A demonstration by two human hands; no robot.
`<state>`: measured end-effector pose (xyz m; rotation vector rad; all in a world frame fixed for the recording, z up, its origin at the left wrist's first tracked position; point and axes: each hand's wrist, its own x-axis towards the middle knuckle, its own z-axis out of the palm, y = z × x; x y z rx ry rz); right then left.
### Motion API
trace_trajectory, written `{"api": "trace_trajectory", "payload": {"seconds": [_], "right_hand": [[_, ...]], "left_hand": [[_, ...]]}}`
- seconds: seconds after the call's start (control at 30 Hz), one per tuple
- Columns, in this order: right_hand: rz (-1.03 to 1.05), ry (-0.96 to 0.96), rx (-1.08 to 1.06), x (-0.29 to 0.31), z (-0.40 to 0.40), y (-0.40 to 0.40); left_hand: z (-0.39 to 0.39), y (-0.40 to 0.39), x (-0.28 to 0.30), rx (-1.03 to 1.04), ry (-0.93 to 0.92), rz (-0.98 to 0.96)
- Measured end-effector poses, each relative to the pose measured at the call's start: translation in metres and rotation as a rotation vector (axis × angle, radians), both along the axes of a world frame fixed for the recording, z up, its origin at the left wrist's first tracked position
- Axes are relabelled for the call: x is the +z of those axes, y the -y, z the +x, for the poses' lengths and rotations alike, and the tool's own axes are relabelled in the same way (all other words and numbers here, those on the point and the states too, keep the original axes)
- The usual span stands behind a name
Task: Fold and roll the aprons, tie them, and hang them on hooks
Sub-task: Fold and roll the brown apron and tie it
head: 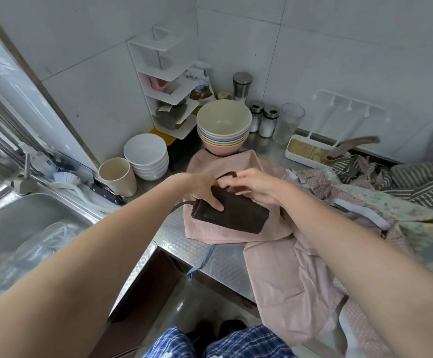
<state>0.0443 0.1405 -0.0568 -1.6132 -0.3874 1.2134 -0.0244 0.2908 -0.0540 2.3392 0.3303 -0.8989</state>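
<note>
On the pink apron (236,228), the left hand (205,189) clamps the rolled brown apron (233,213) so it stays wound while the right hand (254,186) pinches its strap (227,174) for tying.

A home kitchen is shown. A steel sink (29,223) is set into the steel desk (223,259); beyond the sink, stacked bowls (223,130), a cup (117,177), spice shakers (264,120) and a corner rack (163,81) are ranged against white tiled walls (339,42).
</note>
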Motion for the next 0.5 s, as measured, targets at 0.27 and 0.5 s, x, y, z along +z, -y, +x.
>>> {"api": "trace_trajectory", "payload": {"seconds": [0.27,0.5], "right_hand": [[0.13,-0.242,-0.792,0.021,0.037,-0.001],[0.321,-0.215,-0.876,0.033,0.041,0.001]], "left_hand": [[-0.008,-0.001,-0.002,0.023,0.117,0.027],[-0.014,-0.019,0.006,0.648,0.232,-0.355]]}}
